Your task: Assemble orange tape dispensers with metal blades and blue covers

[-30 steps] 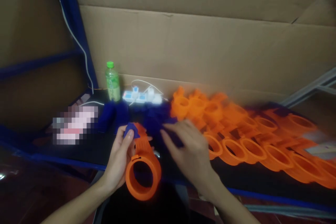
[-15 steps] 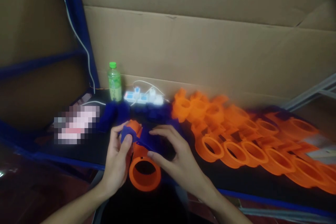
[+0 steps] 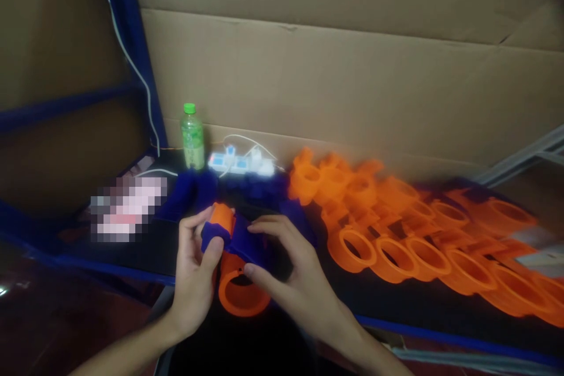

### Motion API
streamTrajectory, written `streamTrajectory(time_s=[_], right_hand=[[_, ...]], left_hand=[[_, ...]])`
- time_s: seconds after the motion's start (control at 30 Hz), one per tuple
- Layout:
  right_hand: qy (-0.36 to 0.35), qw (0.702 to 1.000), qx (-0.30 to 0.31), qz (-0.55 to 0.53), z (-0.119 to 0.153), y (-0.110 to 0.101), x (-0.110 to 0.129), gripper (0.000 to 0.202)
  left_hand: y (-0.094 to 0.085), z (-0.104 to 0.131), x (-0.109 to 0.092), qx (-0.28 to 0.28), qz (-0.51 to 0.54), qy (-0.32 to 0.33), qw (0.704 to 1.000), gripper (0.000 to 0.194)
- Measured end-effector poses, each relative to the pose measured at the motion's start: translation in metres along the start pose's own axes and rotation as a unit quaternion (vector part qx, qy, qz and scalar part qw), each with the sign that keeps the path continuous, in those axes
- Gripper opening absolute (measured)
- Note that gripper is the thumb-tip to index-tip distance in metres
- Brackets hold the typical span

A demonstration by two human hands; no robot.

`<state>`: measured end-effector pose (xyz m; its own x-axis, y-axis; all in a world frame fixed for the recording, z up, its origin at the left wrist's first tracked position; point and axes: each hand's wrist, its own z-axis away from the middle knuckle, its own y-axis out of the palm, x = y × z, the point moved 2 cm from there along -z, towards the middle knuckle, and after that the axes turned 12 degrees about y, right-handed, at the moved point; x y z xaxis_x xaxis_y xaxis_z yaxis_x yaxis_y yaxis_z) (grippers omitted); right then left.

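Observation:
Near the table's front edge, my left hand (image 3: 196, 270) is closed around an orange plastic part with a ring, its thumb pressing a dark blue cap-like end (image 3: 214, 239). The orange top (image 3: 222, 218) shows above that blue end, and the open orange ring (image 3: 244, 296) hangs below, toward me. My right hand (image 3: 291, 270) curves around a flat blue plastic piece (image 3: 247, 242) against the part's right side, with fingertips and thumb at its edges. Exactly how the blue piece joins the orange part is hidden by blur and fingers.
Rows of orange ringed parts (image 3: 396, 255) cover the right of the dark table. Blue pieces (image 3: 189, 191) lie behind my hands. Farther back are a green-capped bottle (image 3: 192, 141) and a white power strip (image 3: 240, 163), before a cardboard wall (image 3: 308, 76). A pixelated pink area lies left.
The held part has tilted, so its orange top shows more and the ring sits slightly higher. My right hand has shifted a little left with the blue piece.

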<state>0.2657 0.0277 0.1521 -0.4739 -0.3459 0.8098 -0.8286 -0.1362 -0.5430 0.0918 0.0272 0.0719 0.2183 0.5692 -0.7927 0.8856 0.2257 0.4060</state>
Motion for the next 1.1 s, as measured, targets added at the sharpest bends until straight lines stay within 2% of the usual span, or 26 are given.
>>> streamTrajectory(time_s=[0.23,0.5,0.6,0.67,0.77,0.9,0.97,1.1], right_hand=[[0.033,0.999,-0.003,-0.005,0.001,0.005,-0.003,0.038],[0.077,0.996,0.009,-0.034,0.006,0.005,-0.002,0.04],[0.086,0.993,0.016,-0.077,0.01,0.006,-0.001,0.044],[0.1,0.984,0.029,-0.144,0.011,0.008,-0.003,0.036],[0.149,0.952,0.036,-0.264,0.01,0.013,-0.008,0.021],[0.191,0.903,0.079,-0.378,0.011,0.02,-0.012,0.024],[0.194,0.889,0.096,-0.405,0.013,0.021,-0.012,0.024],[0.192,0.881,0.108,-0.418,0.017,0.02,-0.009,0.023]], left_hand=[[-0.001,0.002,0.005,0.003,0.021,-0.06,0.998,0.047],[0.001,0.006,-0.002,0.022,0.021,-0.065,0.997,0.052],[0.002,0.007,-0.006,0.054,0.043,-0.04,0.997,0.058],[0.004,0.008,-0.012,0.084,0.066,-0.015,0.994,0.06],[0.006,0.011,-0.022,0.137,0.09,0.03,0.986,0.06],[0.009,0.012,-0.034,0.191,0.101,0.098,0.972,0.063],[0.01,0.012,-0.037,0.21,0.106,0.123,0.964,0.065],[0.012,0.012,-0.041,0.225,0.121,0.159,0.954,0.066]])
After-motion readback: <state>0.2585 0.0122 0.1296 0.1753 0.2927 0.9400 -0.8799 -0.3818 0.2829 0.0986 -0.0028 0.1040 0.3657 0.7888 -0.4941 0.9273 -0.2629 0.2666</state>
